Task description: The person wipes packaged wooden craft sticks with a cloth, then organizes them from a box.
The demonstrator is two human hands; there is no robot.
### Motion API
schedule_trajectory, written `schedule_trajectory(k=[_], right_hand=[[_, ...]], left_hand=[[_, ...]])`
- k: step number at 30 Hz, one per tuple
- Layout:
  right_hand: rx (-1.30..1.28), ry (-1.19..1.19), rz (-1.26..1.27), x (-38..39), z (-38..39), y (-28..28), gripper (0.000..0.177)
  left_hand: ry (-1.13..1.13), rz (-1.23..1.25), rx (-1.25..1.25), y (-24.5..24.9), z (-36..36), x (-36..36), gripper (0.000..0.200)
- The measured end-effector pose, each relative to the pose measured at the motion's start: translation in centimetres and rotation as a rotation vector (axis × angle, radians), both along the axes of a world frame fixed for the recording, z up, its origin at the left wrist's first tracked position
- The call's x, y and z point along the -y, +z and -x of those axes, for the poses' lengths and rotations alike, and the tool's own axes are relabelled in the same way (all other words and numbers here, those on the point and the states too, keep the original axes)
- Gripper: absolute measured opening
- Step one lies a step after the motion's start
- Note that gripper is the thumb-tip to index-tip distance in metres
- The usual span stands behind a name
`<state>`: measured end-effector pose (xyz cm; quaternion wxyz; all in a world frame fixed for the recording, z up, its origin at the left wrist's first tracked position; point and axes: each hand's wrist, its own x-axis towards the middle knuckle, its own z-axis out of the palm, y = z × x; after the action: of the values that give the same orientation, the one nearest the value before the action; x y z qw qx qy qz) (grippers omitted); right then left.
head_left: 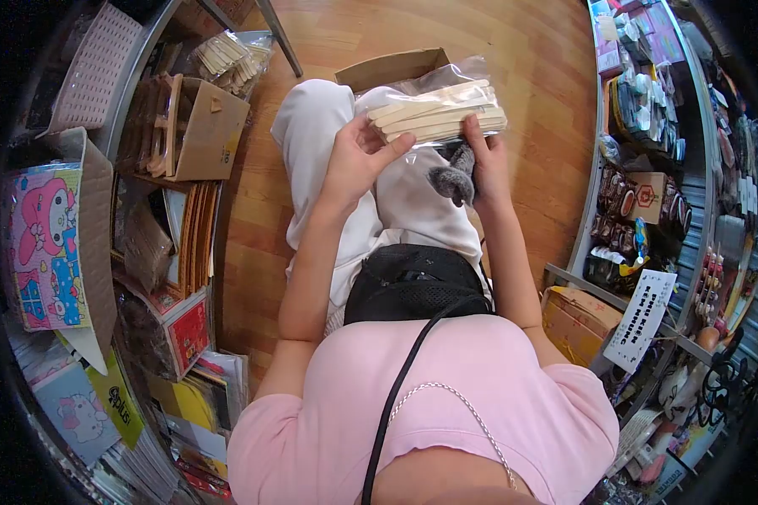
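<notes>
The wood floor (pixel 514 50) lies far under both grips. The person sits low between two racks of shelves (pixel 588 210), so the goods stay near on each side.

A brown box (pixel 392 67) stands open on the floor just past the grips, on the far side of the knees. It is close enough to reach without getting up.

A black bag (pixel 413 282) rests on the lap, below the grips and nearer the body. Its strap goes up over the pink shirt, so I think it hangs there by itself and leaves both hands free.

The pack of wooden sticks (pixel 438 114) is up in the air over the knees, between the two grips. It is a clear bag, and the flat sticks lie side by side in it.

The left hand (pixel 354 160) holds the left end, with its thumb on the front. The right hand (pixel 487 160) holds the right end, with its fingers curled over the front. With one grip at each end, the long pack stays flat and the sticks face up to be seen.

A gray fluffy thing (pixel 453 181) hangs just under the right grip. I cannot tell what holds it.
</notes>
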<state>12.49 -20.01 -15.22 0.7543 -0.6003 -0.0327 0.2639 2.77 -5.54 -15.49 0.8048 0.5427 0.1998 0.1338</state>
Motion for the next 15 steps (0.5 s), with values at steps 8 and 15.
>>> schedule_trajectory(k=[8,15], right_hand=[[0.319,-0.090,0.383,3.0,-3.7,-5.2,0.058],[0.947,0.002,0.390,-0.5,0.7,-0.6,0.031]], left_hand=[[0.177,0.445,0.139,-4.0,-1.6,-0.4,0.030],[0.131,0.469,0.030,-9.0,-1.7,1.6,0.033]])
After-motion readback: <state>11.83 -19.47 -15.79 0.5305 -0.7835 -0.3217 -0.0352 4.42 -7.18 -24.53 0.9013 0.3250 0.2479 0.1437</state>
